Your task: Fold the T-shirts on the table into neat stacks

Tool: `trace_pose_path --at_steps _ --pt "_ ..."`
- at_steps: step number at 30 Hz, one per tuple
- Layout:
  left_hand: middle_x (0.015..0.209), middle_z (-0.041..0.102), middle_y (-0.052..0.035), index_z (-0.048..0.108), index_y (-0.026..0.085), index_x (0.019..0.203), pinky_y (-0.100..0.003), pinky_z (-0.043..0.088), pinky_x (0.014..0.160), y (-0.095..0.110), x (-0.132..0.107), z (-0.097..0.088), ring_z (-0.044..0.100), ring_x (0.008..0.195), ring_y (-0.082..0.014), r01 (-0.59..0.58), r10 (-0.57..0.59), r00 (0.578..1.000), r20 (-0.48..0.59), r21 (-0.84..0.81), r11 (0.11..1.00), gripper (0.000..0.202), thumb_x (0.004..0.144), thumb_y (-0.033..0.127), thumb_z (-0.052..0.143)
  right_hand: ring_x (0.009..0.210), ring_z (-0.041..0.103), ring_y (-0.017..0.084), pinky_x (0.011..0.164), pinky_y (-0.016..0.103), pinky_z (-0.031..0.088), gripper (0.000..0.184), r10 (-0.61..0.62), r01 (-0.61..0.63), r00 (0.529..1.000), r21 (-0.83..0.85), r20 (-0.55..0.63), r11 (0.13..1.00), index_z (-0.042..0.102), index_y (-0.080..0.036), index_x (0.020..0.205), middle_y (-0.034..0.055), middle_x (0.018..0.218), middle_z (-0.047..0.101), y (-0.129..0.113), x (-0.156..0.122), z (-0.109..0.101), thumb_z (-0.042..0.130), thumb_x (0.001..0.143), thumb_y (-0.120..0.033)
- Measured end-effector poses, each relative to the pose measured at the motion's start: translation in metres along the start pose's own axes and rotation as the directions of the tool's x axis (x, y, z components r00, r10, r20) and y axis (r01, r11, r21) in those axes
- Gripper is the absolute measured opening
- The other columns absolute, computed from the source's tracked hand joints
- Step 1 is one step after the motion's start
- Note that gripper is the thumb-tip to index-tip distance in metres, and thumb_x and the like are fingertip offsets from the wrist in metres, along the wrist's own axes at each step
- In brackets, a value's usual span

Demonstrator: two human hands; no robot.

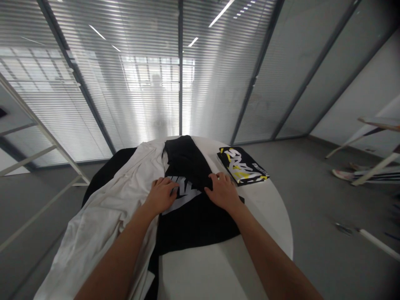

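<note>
A black T-shirt (196,221) with a white and grey print lies on a round white table, its upper part partly folded over the print. On the print's left side rests my left hand (161,195), with its fingers lightly bent and the thumb apart from them. My right hand (224,191) lies on the shirt's right side, at the edge of the folded part, fingers spread and thumb apart. Both hands touch the cloth, and neither visibly grips it.
Long white cloth (109,204) drapes over the left of the white table (268,212), with black cloth (108,171) beyond it. A folded black garment with white and yellow print (243,166) lies at the back right. A white metal frame (40,125) stands left; glass partitions with blinds rise behind.
</note>
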State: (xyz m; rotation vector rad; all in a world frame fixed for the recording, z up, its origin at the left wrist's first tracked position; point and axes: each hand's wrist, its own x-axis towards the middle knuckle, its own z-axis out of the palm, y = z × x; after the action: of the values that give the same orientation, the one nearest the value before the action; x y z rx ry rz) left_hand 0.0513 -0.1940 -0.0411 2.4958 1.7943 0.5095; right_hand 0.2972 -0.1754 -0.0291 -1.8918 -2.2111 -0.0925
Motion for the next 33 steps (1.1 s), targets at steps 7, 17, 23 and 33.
trace_pose_path --at_steps 7,17,23,33 --pt "0.109 0.061 -0.0077 0.067 0.025 0.114 -0.04 0.042 0.094 0.003 -0.001 0.011 0.054 0.104 -0.0241 -0.099 0.108 0.992 0.067 -0.134 0.986 0.031 0.088 0.026 0.051 0.108 0.051 0.031 0.087 0.042 0.039 0.031 0.0 0.002 0.999 -0.038 0.038 0.999 0.057 -0.023 0.11 0.0106 0.107 0.055 0.002 -0.001 -0.005 0.059 0.084 -0.039" --pt "0.118 0.057 -0.0105 0.05 0.022 0.137 -0.045 0.04 0.099 0.006 -0.004 0.014 0.049 0.112 -0.0281 -0.038 0.041 0.996 0.073 -0.044 0.998 0.052 0.086 0.033 0.053 0.111 0.052 0.03 0.089 0.042 0.037 0.03 -0.039 0.052 0.984 -0.071 0.172 0.996 0.064 -0.028 0.114 0.0105 0.112 0.058 0.002 -0.003 -0.009 0.053 0.089 -0.04" --pt "0.116 0.055 -0.0096 0.059 0.025 0.127 -0.045 0.04 0.097 0.007 -0.004 0.013 0.05 0.11 -0.0276 -0.026 0.026 0.996 0.084 -0.003 1.0 0.043 0.085 0.035 0.055 0.108 0.057 0.03 0.088 0.041 0.04 0.035 -0.07 0.085 0.973 -0.06 0.218 0.995 0.061 -0.024 0.118 0.0111 0.111 0.062 0.0 -0.003 -0.007 0.054 0.089 -0.041" --pt "0.114 0.063 -0.007 0.044 0.028 0.143 -0.042 0.04 0.095 0.01 -0.002 0.005 0.054 0.108 -0.0245 0.008 -0.002 0.999 0.043 -0.14 0.99 0.053 0.089 0.029 0.048 0.095 0.063 0.017 0.081 0.026 0.043 0.024 -0.316 0.285 0.919 0.156 0.235 0.946 0.068 -0.026 0.107 0.0044 0.104 0.062 -0.007 -0.009 -0.024 0.05 0.094 -0.034"
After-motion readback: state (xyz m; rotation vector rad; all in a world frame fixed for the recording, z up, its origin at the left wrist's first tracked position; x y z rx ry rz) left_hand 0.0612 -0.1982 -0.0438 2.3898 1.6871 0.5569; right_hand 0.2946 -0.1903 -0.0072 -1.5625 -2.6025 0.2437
